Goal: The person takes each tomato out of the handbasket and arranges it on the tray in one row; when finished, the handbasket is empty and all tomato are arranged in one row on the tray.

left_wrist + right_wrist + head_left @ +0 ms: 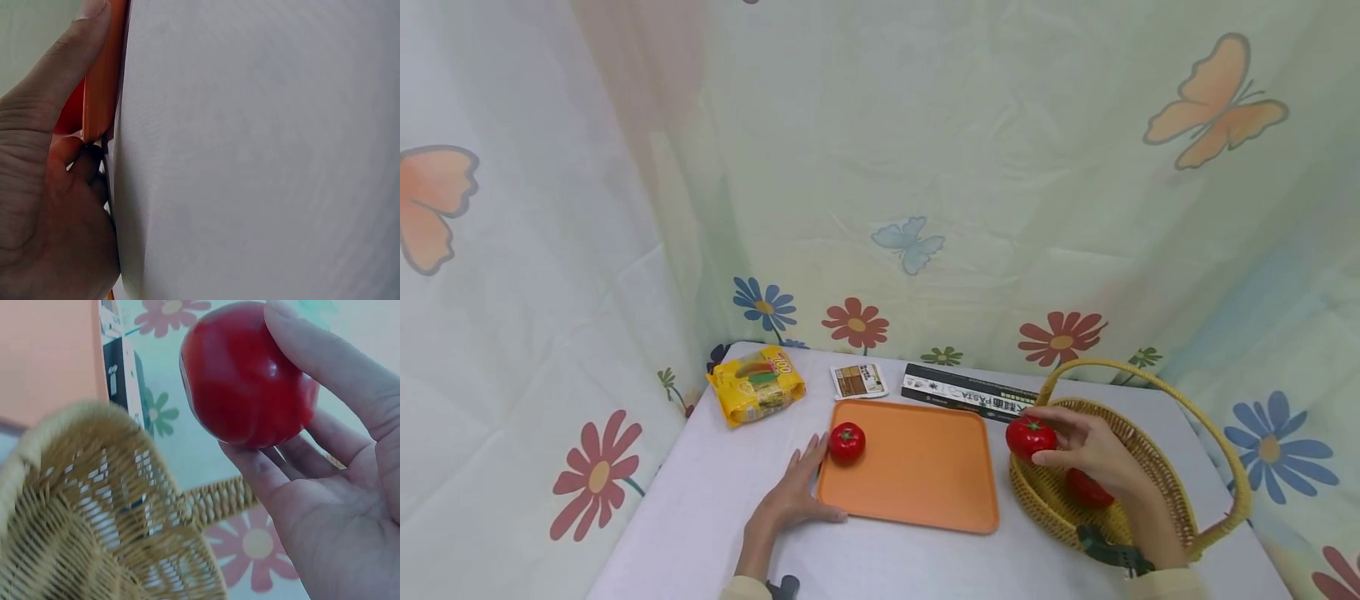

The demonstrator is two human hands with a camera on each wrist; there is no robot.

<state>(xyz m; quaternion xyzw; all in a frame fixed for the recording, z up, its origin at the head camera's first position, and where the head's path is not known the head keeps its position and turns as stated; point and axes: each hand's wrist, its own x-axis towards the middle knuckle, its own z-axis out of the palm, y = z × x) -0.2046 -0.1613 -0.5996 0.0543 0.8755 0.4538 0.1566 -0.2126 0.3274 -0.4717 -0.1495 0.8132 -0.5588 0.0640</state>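
Note:
My right hand (1097, 450) grips a shiny red tomato (1030, 438) by its sides, above the left part of a wicker basket (1052, 517) with a tall handle. In the right wrist view the thumb and fingers hold the tomato (250, 375) above the basket rim. Another red object (1087, 490), partly hidden by the right arm, lies inside the basket. My left hand (795, 493), fingers and thumb spread, touches the lower left corner of an orange tray (917, 475). One tomato (847, 442) sits in the tray's upper left, beside the left fingertips.
Behind the tray are a yellow packet (756, 386), a small white and brown sachet (858, 381) and a long dark pasta box (962, 392). A patterned curtain (880, 167) hangs around the white table (925, 567). The basket handle (1202, 425) arches up at right.

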